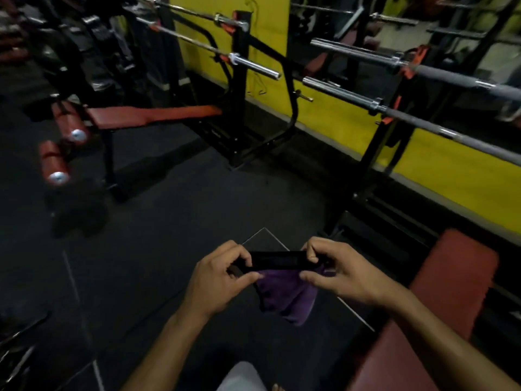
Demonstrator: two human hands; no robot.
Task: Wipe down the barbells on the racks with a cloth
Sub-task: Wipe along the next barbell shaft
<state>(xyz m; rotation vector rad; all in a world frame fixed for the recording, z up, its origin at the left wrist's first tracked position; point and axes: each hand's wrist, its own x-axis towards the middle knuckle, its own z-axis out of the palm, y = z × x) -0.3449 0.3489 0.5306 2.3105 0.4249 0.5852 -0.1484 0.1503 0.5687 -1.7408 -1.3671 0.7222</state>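
Note:
My left hand (220, 280) and my right hand (335, 272) each pinch one end of a flat black device (277, 261), held level in front of me. A purple cloth (287, 297) hangs beneath the device, caught between the fingers of both hands. Two steel barbells lie on black racks with orange hooks: the near one (417, 119) on the right and another (214, 49) further back, above the red bench (152, 115). A third bar (366, 53) shows in the mirror.
A second reddish bench pad (439, 300) lies at the lower right beside me. The rack uprights (377, 153) stand against a yellow wall (451, 176). Padded leg rollers (53, 162) stick out at the left. Dark rubber floor spreads between the benches.

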